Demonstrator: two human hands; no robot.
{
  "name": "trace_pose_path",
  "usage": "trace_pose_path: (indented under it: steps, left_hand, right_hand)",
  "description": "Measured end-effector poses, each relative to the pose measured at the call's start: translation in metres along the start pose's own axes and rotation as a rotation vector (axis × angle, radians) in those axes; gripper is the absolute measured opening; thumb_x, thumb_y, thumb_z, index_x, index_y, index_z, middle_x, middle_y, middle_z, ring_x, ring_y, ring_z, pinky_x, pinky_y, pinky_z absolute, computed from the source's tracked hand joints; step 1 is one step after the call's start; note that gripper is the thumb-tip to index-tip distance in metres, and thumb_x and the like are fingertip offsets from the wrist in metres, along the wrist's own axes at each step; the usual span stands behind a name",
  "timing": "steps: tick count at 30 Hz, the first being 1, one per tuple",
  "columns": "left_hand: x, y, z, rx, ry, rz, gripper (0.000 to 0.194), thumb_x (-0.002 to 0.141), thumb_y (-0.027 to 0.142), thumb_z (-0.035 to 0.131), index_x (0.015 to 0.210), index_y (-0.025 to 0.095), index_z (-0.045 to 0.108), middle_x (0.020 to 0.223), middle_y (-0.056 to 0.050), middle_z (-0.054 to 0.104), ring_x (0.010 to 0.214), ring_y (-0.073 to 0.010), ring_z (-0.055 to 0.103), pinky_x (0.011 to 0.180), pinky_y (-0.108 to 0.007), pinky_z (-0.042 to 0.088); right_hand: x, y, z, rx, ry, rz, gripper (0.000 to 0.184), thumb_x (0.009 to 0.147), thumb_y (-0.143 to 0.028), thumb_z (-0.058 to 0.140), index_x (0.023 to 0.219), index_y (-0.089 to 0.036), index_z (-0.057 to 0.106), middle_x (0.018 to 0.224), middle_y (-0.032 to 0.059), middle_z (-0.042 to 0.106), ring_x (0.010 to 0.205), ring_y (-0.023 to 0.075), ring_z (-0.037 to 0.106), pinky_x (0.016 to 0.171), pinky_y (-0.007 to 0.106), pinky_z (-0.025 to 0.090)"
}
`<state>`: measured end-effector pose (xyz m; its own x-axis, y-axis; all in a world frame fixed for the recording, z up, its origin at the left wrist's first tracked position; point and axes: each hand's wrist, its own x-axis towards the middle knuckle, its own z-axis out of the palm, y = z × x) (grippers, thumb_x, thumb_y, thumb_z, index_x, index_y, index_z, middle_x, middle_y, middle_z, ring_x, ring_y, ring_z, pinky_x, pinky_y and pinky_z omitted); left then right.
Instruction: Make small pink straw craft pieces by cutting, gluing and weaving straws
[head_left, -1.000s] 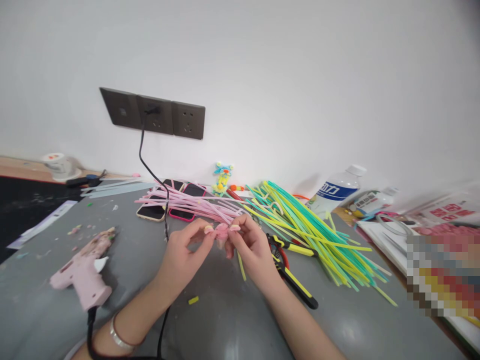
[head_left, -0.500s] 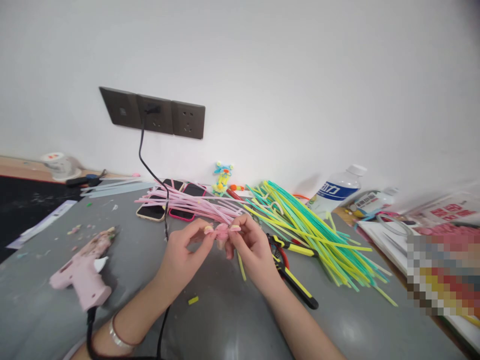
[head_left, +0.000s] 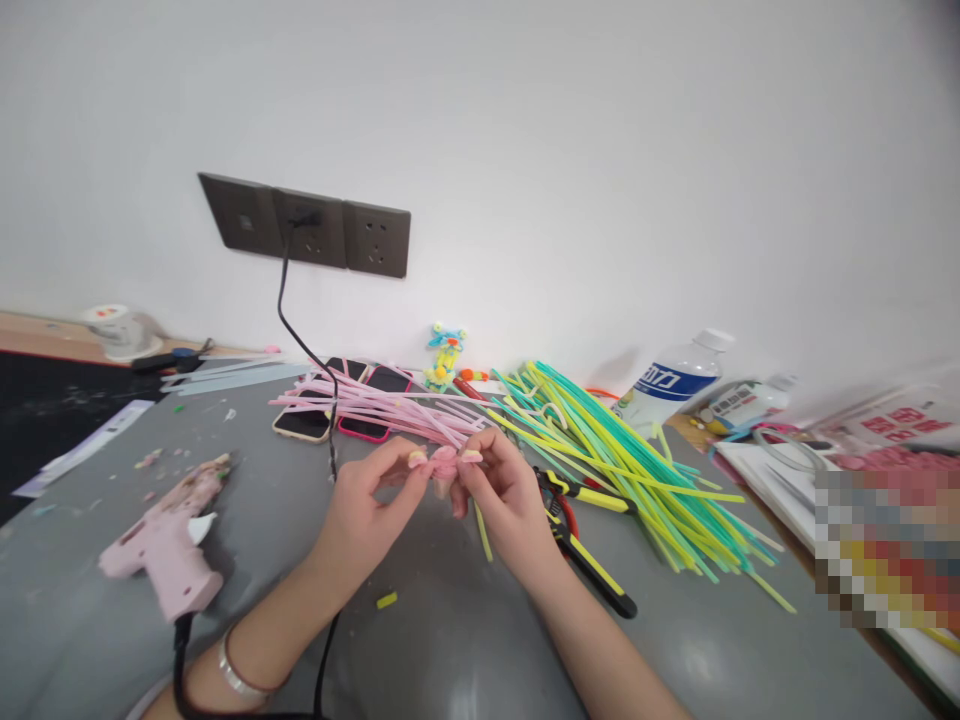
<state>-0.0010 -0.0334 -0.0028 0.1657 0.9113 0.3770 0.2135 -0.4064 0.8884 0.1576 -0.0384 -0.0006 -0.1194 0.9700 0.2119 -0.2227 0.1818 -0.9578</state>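
Observation:
My left hand (head_left: 367,515) and my right hand (head_left: 504,498) meet above the grey table (head_left: 450,640), both pinched on a small pink fuzzy piece (head_left: 443,468) held between the fingertips. A silver bracelet sits on my left wrist. Just behind the hands lies a bundle of pink pipe cleaners (head_left: 375,405). To the right spreads a heap of green and yellow pipe cleaners (head_left: 630,460). Yellow-and-black pliers (head_left: 585,545) lie beside my right wrist.
A pink glue gun (head_left: 169,545) lies at the left, its black cord running to the wall sockets (head_left: 307,225). Two phones (head_left: 337,410) lie under the pink bundle. A water bottle (head_left: 671,385), a small colourful figure (head_left: 445,355) and papers at the right edge stand nearby.

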Motion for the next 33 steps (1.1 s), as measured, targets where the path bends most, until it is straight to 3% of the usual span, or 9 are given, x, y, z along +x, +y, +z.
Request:
trace_pose_path:
  steps: [33]
  left_hand:
    - [0.0000, -0.0014, 0.0002, -0.026, 0.003, 0.003, 0.016, 0.093, 0.025, 0.054, 0.079, 0.020, 0.056, 0.070, 0.005, 0.059, 0.064, -0.0085, 0.060, 0.063, -0.015, 0.047]
  right_hand:
    - [0.0002, 0.0011, -0.0019, 0.017, -0.021, -0.009, 0.025, 0.093, -0.039, 0.061, 0.084, -0.020, 0.047, 0.068, -0.0041, 0.057, 0.050, 0.0076, 0.055, 0.050, 0.021, 0.046]
